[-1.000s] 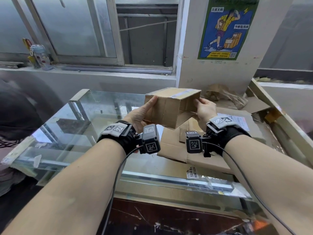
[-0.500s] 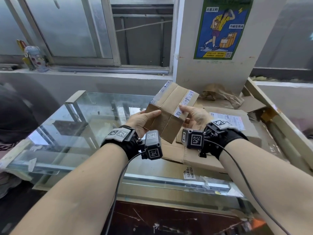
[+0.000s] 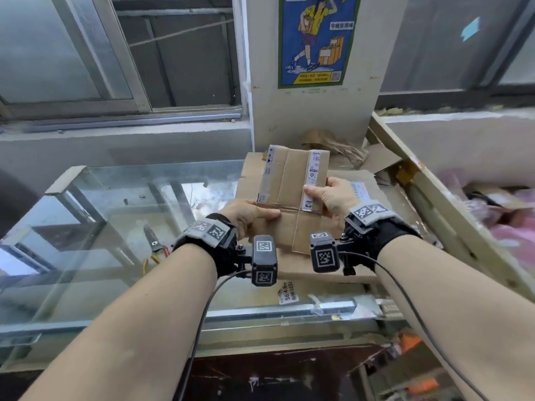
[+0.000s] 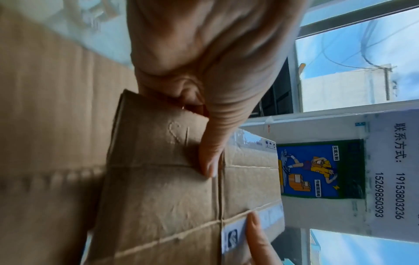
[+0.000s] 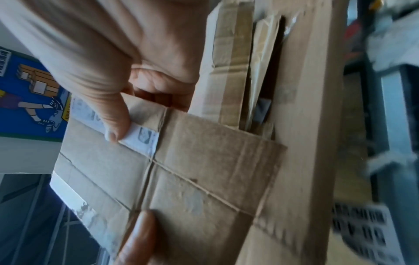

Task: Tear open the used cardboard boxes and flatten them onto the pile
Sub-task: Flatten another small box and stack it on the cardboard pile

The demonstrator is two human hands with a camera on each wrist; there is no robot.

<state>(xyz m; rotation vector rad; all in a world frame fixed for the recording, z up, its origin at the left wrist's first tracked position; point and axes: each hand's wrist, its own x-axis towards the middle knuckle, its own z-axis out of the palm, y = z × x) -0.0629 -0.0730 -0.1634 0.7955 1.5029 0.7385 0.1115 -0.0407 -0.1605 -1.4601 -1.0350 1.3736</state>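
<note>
A small brown cardboard box [image 3: 292,195], pressed flat with white tape strips along two edges, is held above the pile of flattened cardboard [image 3: 373,198]. My left hand [image 3: 249,214] pinches its near left edge, thumb on top [image 4: 211,161]. My right hand [image 3: 327,198] pinches its right edge, thumb on the white tape [image 5: 113,123]. In both wrist views the flattened box [image 4: 172,195] [image 5: 181,170] shows its creases, with fingers curled beneath it.
A glass-topped counter [image 3: 115,227] spreads to the left, with pliers [image 3: 155,247] seen under the glass. A wooden frame [image 3: 434,198] slants along the right of the pile. Crumpled brown paper [image 3: 333,143] lies against the pillar with a blue poster [image 3: 315,39].
The box was a hollow open sleeve a second ago. Both hands have collapsed it flat and turned it face up over the pile.
</note>
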